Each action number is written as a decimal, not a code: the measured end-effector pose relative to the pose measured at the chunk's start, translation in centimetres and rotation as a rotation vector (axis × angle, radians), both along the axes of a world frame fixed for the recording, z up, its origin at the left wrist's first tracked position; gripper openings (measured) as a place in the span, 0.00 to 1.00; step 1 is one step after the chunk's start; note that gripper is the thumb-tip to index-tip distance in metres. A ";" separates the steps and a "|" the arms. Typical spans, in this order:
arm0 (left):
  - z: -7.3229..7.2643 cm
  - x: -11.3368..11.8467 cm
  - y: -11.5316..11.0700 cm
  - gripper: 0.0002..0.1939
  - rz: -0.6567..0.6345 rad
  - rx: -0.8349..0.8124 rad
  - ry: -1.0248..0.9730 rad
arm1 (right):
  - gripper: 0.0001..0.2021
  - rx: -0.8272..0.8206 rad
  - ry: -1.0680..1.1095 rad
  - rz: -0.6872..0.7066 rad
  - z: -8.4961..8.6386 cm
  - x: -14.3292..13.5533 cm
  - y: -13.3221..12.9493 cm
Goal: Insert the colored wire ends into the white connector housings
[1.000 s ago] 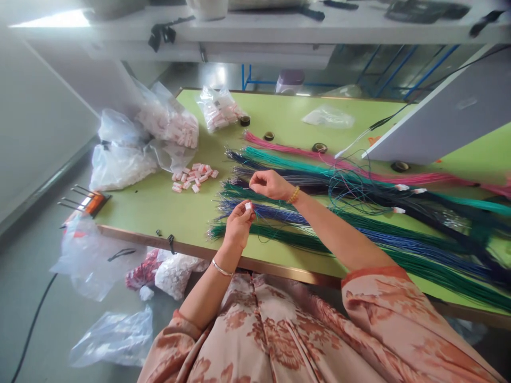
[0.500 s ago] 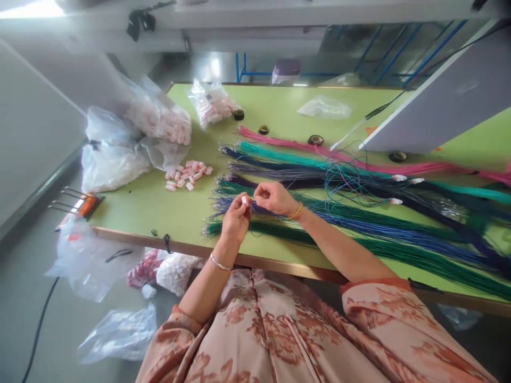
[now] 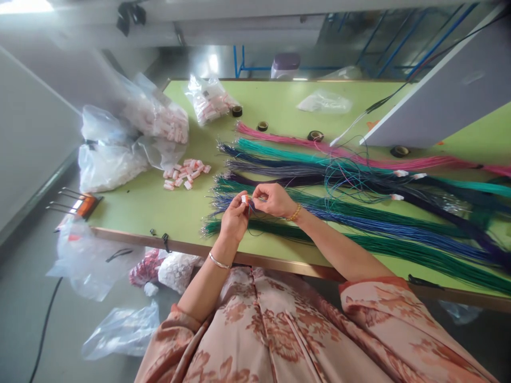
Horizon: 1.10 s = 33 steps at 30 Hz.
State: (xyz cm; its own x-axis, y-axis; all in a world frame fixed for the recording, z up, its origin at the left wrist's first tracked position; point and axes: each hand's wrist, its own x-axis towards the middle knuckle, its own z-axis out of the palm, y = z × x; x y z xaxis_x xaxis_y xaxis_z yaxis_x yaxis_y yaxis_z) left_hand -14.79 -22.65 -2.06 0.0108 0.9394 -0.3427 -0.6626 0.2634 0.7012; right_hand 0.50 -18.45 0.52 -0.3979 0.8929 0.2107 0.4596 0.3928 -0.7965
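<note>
My left hand (image 3: 235, 219) pinches a small white and orange connector (image 3: 245, 199) above the table's front part. Thin wires hang from the connector beside my fingers. Close to its right, my right hand (image 3: 273, 200) is closed in a pinch at the connector's wire side; what its fingertips hold is too small to make out. Beneath both hands lie long bundles of wire: green (image 3: 383, 250), blue (image 3: 359, 226), grey (image 3: 275, 171), teal (image 3: 279, 151) and pink (image 3: 431, 168). A pile of similar connectors (image 3: 187, 173) lies left of the bundle ends.
Bags of connectors (image 3: 209, 101) and white bags (image 3: 109, 165) stand at the left and back. Black tape rolls (image 3: 315, 135) lie behind the wires. An orange holder with metal prongs (image 3: 82, 205) sits at the left corner. A grey panel (image 3: 443, 96) rises at the right.
My right hand has shifted very slightly, and the connector in my left hand shows its white face a bit more. The whole view has moved a little.
</note>
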 end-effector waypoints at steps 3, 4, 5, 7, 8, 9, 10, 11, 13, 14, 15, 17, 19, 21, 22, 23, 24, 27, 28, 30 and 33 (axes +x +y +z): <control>0.0 0.1 0.0 0.15 0.001 -0.004 -0.010 | 0.07 0.030 -0.020 -0.016 0.0 -0.1 -0.1; 0.0 0.1 0.0 0.15 0.001 -0.004 -0.014 | 0.07 0.037 -0.025 -0.019 0.0 -0.2 -0.1; 0.0 0.1 0.0 0.15 0.001 -0.003 -0.019 | 0.07 0.043 -0.030 -0.021 0.0 -0.2 -0.1; 0.0 0.2 0.0 0.14 0.002 0.004 -0.023 | 0.08 0.056 -0.044 -0.023 0.1 -0.2 -0.2; 0.0 0.2 0.0 0.14 0.007 0.007 -0.020 | 0.08 0.065 -0.054 -0.027 0.1 -0.2 -0.2; 0.1 0.2 -0.1 0.14 0.013 0.009 -0.011 | 0.07 0.076 -0.063 -0.031 0.2 -0.2 -0.2; 0.1 0.2 -0.1 0.14 0.020 0.010 0.006 | 0.07 0.089 -0.069 -0.034 0.2 -0.2 -0.2; 0.1 0.2 -0.1 0.14 0.026 0.011 0.030 | 0.07 0.103 -0.074 -0.035 0.2 -0.2 -0.2; 0.2 0.2 -0.2 0.14 0.032 0.014 0.090 | 0.05 0.130 -0.074 -0.021 0.1 -0.3 -0.2; 0.2 0.3 -0.3 0.15 0.034 0.018 0.119 | 0.05 0.138 -0.070 -0.010 0.0 -0.3 -0.2; 0.2 0.4 -0.3 0.15 0.039 0.024 0.145 | 0.04 0.139 -0.063 0.002 -0.2 -0.3 -0.2; 0.1 0.7 -0.4 0.15 0.058 0.041 0.191 | 0.04 0.127 -0.041 0.022 -0.5 -0.5 -0.1; 0.0 1.0 -0.3 0.15 0.087 0.054 0.237 | 0.04 0.111 -0.016 0.036 -0.8 -0.5 -0.1; 0.0 1.0 -0.2 0.15 0.104 0.055 0.262 | 0.04 0.093 0.001 0.061 -0.9 -0.4 0.0; 0.1 0.9 -0.1 0.15 0.106 0.052 0.262 | 0.04 0.080 0.003 0.076 -0.9 -0.3 0.0; 0.1 0.9 0.0 0.15 0.105 0.049 0.258 | 0.04 0.068 0.003 0.089 -0.8 -0.2 0.0; 0.2 0.8 0.1 0.15 0.103 0.046 0.252 | 0.04 0.061 0.000 0.100 -0.7 -0.1 0.1; 0.6 0.8 0.3 0.15 0.105 0.045 0.256 | 0.04 0.089 -0.026 0.095 -0.4 -0.1 0.1; 0.6 0.9 0.3 0.15 0.110 0.046 0.264 | 0.05 0.109 -0.034 0.085 -0.4 -0.2 0.1; 0.7 1.2 0.2 0.14 0.124 0.052 0.285 | 0.06 0.146 -0.057 0.055 -0.6 -0.5 -0.1; 0.8 1.4 0.1 0.13 0.121 0.046 0.327 | 0.07 0.186 -0.106 0.014 -1.0 -0.9 -0.4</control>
State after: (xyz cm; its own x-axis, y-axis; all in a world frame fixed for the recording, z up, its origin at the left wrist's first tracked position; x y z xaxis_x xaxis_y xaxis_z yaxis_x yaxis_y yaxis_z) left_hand -13.44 -22.54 -1.27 -0.2051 0.9416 -0.2671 -0.4252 0.1601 0.8908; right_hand -0.38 -18.88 -0.50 -0.4383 0.8371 0.3274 0.5307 0.5350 -0.6574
